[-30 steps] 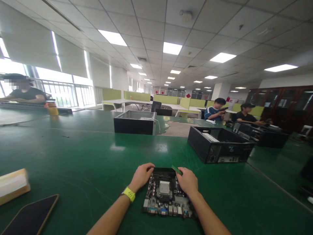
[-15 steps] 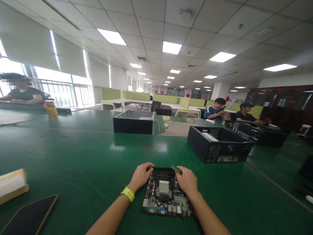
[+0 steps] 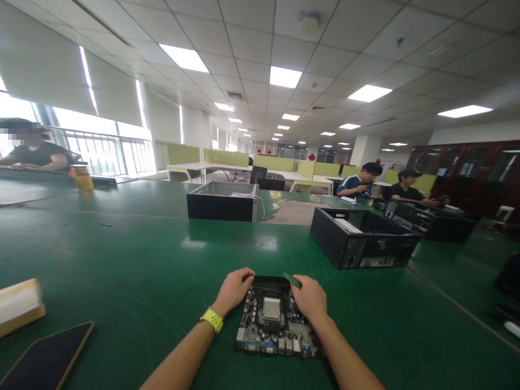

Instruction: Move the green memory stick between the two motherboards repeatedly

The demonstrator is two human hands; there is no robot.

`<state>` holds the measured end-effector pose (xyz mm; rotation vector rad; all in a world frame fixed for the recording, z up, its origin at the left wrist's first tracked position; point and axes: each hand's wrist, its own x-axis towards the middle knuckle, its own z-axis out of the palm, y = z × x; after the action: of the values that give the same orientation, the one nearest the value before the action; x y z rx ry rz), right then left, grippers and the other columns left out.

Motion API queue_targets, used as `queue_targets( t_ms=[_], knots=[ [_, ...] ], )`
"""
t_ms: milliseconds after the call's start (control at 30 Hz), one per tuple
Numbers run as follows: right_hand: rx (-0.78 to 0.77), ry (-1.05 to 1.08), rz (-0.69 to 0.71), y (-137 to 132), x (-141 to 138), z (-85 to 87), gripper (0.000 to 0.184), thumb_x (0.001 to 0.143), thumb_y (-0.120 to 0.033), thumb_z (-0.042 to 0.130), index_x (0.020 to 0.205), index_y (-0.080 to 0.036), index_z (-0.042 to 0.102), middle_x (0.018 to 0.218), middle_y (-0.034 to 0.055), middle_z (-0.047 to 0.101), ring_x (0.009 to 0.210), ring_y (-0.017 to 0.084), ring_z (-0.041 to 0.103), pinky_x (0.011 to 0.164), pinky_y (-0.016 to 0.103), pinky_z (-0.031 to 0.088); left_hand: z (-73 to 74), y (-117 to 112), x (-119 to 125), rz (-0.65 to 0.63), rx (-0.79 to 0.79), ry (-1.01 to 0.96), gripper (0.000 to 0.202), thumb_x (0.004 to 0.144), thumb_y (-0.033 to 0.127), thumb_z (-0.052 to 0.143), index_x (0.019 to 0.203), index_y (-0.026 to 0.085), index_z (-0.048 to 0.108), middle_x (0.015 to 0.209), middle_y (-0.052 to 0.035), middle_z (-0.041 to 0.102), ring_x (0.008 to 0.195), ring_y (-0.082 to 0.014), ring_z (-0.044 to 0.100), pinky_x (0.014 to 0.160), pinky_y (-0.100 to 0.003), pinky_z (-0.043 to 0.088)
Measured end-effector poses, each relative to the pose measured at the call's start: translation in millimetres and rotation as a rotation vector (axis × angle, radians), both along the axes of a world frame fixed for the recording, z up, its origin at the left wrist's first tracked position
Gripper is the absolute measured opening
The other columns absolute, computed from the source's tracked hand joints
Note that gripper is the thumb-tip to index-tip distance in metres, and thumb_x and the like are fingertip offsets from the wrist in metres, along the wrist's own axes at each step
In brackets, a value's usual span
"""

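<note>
A motherboard [image 3: 264, 330] lies flat on the green table before me, ports toward me, with a square silver processor [image 3: 272, 309] in its socket. Along its far edge stands a dark strip [image 3: 268, 280] that looks like a memory stick. My left hand [image 3: 235, 290] is closed at the left end of this strip, thumb and fingers pinched together. My right hand [image 3: 311, 297] pinches a green memory stick [image 3: 291, 280] at the far right corner. Whether the strip and the green piece are one stick, I cannot tell. My right forearm hides the board's right edge.
An open black computer case [image 3: 363, 238] stands at the right, another case [image 3: 222, 201] farther back. Left of me lie a dark tablet-like slab [image 3: 49, 357] and a pale yellow block [image 3: 20, 307]. An orange jar [image 3: 83, 177] stands farther off. Other people sit at left and right.
Both hands and the motherboard stay practically where they were. The view has shifted very slightly. At the far right, a person in blue has lowered the head a little.
</note>
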<state>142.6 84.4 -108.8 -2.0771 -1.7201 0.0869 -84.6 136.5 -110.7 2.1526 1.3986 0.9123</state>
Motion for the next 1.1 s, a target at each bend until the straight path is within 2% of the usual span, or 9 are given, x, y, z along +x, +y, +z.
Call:
queue_targets(
  t_ms=[233,700,900,1100],
  knots=[
    [-0.004,-0.012,-0.009,-2.3,-1.9,4.4,0.032,0.083,-0.041,0.041,0.100,-0.031,0.066,0.100,0.0024,0.066,0.091,0.018,0.060,0.070,0.025,0.041,3.8,-2.0,0.6,0.000,-0.003,-0.005,0.026,0.080,0.030,0.044,0.086,0.020,0.067,0.089,-0.0022,0.069,0.081,-0.0154,0.060,0.077,-0.023,0.042],
    [0.027,0.008,-0.016,-1.2,-1.0,-0.1,0.027,0.082,-0.039,0.043,0.093,-0.030,0.067,0.093,0.0017,0.067,0.085,0.018,0.060,0.066,0.025,0.039,-2.8,1.6,-1.1,-0.013,0.017,-0.018,0.029,0.080,0.030,0.041,0.089,0.021,0.068,0.094,-0.0016,0.069,0.087,-0.0157,0.060,0.081,-0.023,0.042],
    [0.018,0.024,-0.024,-1.6,-0.5,2.1,0.028,0.081,-0.040,0.044,0.097,-0.031,0.065,0.096,0.0006,0.067,0.087,0.018,0.061,0.066,0.025,0.040,-0.3,1.5,-1.2,-0.016,0.001,-0.019,0.030,0.080,0.030,0.041,0.091,0.021,0.068,0.097,-0.0019,0.069,0.090,-0.0165,0.060,0.084,-0.024,0.042],
    [0.008,0.031,-0.029,-2.1,-0.5,2.4,0.028,0.080,-0.039,0.045,0.100,-0.031,0.064,0.098,0.0002,0.066,0.088,0.017,0.061,0.066,0.024,0.040,1.3,0.7,-1.1,0.009,-0.022,-0.019,0.027,0.078,0.029,0.045,0.090,0.020,0.067,0.092,-0.0025,0.069,0.085,-0.0163,0.061,0.080,-0.024,0.044]
  ],
)
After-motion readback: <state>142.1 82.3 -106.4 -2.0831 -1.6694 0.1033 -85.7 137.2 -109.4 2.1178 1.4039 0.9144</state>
